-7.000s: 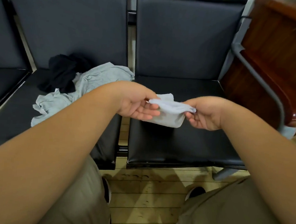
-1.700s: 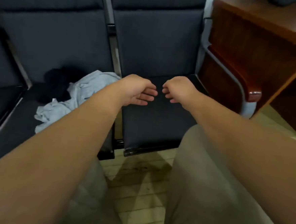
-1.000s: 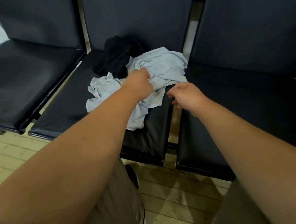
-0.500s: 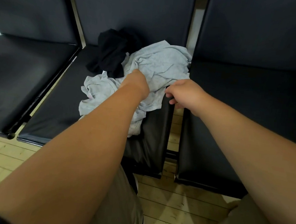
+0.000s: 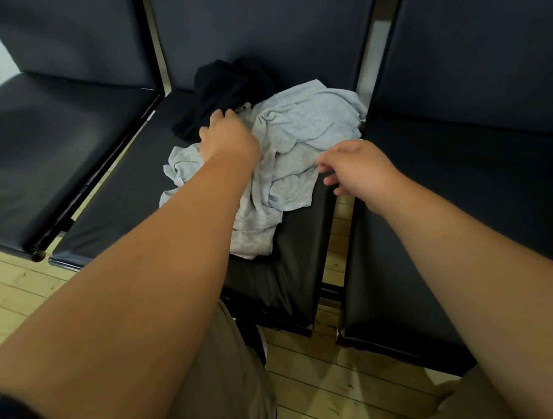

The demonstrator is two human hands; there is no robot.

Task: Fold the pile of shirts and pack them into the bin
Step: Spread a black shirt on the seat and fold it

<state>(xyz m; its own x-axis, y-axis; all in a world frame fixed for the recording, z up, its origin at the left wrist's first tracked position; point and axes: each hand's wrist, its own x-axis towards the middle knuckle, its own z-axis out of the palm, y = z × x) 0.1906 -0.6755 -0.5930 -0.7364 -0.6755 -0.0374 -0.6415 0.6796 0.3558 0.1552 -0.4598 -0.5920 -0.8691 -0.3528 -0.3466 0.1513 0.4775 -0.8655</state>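
Observation:
A crumpled light grey shirt (image 5: 307, 123) lies on the middle black seat (image 5: 122, 192). A black garment (image 5: 226, 84) is bunched behind it against the backrest. My left hand (image 5: 229, 137) rests on the pile where grey meets black, its fingers stretched toward the black garment. My right hand (image 5: 356, 169) hovers at the grey shirt's right edge with loosely spread fingers, holding nothing. No bin is in view.
Three black padded seats stand in a row, with the left seat (image 5: 44, 147) and right seat (image 5: 447, 221) bare. Narrow gaps with metal frame run between them. Pale wooden floor (image 5: 337, 393) lies below, and my knees in beige trousers are at the bottom edge.
The folded pale cloth I held seven seconds ago is gone from my hands. My view swung left to the pile. My left hand slid from the grey shirt toward the black garment; my right fingers opened.

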